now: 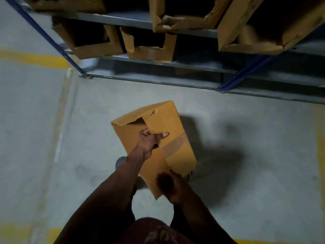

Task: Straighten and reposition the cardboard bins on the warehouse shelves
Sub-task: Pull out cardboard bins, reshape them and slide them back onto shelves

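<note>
Bin [154,143] off the shelves [140,21], mid-frame over the floor, being squared up: left hand [147,141] clenched on a cut edge, right hand [173,186] w/ grip on its 6 o'clock corner; next, prob. flatten flaps, slot it back at 12 o'clock.
</note>
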### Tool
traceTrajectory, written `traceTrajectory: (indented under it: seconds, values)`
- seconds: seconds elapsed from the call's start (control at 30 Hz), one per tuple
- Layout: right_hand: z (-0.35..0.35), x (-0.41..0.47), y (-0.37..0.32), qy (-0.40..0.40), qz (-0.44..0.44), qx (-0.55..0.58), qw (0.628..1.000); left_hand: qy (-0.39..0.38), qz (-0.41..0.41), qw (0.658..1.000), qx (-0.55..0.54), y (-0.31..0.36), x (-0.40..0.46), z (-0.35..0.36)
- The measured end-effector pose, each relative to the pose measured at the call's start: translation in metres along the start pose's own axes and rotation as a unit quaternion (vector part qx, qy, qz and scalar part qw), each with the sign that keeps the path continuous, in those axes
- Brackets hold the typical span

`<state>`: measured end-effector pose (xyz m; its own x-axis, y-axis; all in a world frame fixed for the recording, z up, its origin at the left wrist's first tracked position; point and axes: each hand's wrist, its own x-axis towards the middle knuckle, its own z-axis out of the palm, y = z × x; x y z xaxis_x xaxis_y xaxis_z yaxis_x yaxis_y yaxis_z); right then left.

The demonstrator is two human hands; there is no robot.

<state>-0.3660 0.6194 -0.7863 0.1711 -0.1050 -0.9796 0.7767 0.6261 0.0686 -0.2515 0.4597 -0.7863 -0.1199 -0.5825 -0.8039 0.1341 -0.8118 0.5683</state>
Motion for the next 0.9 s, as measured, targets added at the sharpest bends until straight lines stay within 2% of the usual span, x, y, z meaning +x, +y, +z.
traceTrajectory:
  seconds: [0.1,0.2,0.3,0.37,0.47,0.57,0.7,0.77,0.8,0.83,0.87,0.9]
  values:
    - [0.01,-0.034,-0.004,0.012,-0.004,-0.204,0.979,0.03,0.069,0.991,0.106,0.023,-0.029,-0.026]
    - [0.033,-0.074,-0.041,0.063,-0.136,-0.288,0.946,-0.017,0.157,0.948,0.277,0.045,-0.061,-0.037]
    - [0.069,-0.126,-0.09,0.14,-0.279,-0.32,0.894,-0.038,0.164,0.871,0.461,0.063,-0.096,-0.036]
    - [0.095,-0.162,-0.114,0.145,-0.315,-0.369,0.862,-0.01,0.169,0.809,0.562,0.071,-0.12,-0.027]
    - [0.129,-0.21,-0.128,0.114,-0.313,-0.436,0.836,-0.009,0.212,0.714,0.667,0.077,-0.151,-0.016]
    - [0.16,-0.24,-0.132,0.072,-0.298,-0.471,0.827,-0.014,0.24,0.617,0.749,0.082,-0.173,-0.007]
    - [0.183,-0.248,-0.135,0.106,-0.265,-0.523,0.803,-0.018,0.262,0.515,0.816,0.083,-0.183,0.002]
    - [0.18,-0.244,-0.135,0.1,-0.267,-0.542,0.791,-0.023,0.253,0.492,0.833,0.081,-0.179,0.0]
    - [0.174,-0.24,-0.136,0.095,-0.284,-0.552,0.778,-0.032,0.247,0.494,0.833,0.081,-0.175,-0.003]
    - [0.166,-0.236,-0.138,0.096,-0.301,-0.558,0.767,-0.051,0.242,0.514,0.821,0.083,-0.169,-0.009]
    - [0.156,-0.231,-0.139,0.101,-0.316,-0.555,0.763,-0.078,0.24,0.563,0.787,0.089,-0.165,-0.015]
    - [0.145,-0.226,-0.141,0.108,-0.327,-0.546,0.763,-0.103,0.236,0.633,0.73,0.097,-0.16,-0.021]
